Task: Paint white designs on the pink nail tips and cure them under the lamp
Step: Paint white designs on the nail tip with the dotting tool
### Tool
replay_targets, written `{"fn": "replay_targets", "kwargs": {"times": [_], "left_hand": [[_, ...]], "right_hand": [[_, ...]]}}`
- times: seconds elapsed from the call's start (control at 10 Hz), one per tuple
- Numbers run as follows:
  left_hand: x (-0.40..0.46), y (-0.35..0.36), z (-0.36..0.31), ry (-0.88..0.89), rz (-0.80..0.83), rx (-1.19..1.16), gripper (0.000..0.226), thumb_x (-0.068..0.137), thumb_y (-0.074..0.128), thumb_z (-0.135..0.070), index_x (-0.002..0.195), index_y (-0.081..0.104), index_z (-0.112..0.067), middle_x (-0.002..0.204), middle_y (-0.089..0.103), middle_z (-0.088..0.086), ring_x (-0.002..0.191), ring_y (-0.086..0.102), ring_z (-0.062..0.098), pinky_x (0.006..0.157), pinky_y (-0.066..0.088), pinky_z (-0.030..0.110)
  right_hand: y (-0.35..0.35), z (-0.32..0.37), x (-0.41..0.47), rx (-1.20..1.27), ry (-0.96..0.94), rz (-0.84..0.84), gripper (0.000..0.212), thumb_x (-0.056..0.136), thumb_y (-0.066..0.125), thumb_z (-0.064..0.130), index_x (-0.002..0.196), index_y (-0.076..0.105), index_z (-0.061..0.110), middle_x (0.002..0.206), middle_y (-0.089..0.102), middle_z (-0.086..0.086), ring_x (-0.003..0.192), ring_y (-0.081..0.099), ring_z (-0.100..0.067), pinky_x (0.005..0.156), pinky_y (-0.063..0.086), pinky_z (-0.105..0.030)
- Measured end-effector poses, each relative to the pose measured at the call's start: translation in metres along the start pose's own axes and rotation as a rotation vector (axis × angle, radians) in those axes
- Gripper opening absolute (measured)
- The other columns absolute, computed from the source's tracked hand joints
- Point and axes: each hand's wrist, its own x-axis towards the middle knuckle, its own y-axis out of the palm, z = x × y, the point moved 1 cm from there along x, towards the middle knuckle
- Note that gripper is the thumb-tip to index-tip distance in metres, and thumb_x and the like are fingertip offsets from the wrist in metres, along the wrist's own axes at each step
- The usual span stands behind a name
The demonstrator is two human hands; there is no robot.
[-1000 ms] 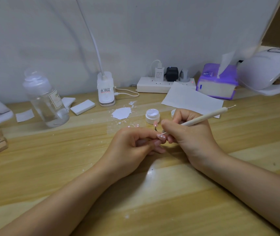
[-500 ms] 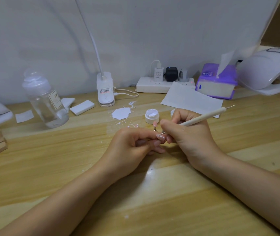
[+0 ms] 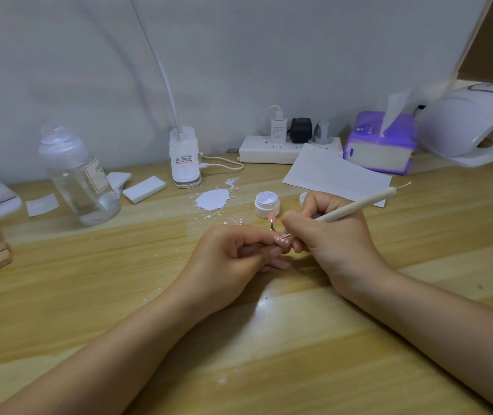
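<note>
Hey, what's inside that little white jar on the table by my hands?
The small open jar holds white gel up near its rim. How deep it goes is hidden by the jar's opaque wall.

Both hands meet mid-table (image 3: 239,339), left hand (image 3: 233,256) just left of the right hand (image 3: 329,244), with the open jar (image 3: 267,204) right behind them and the spill (image 3: 211,199) to its left. Further back along the wall sit the bottle (image 3: 80,181) on the left, lamp base (image 3: 184,158) in the middle, then the power strip (image 3: 269,149). The tissue box (image 3: 380,145) and curing lamp (image 3: 473,124) are far right, with the paper sheet (image 3: 329,175) in front of the strip.
</note>
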Motion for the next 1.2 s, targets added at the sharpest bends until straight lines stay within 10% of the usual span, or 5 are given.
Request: {"fn": "replay_targets", "kwargs": {"times": [1.2], "left_hand": [[0.0002,0.0008,-0.0011,-0.016,0.002,0.022,0.032,0.084,0.056,0.005,0.076,0.067,-0.024,0.073,0.071,-0.015,0.071,0.069,0.004,0.065,0.052,0.013]], "right_hand": [[0.0003,-0.0008,0.0002,-0.016,0.008,-0.006,0.035,0.07,0.055,-0.009,0.048,0.036,0.01,0.031,0.044,0.004,0.031,0.041,-0.004,0.039,0.035,-0.011]]}}
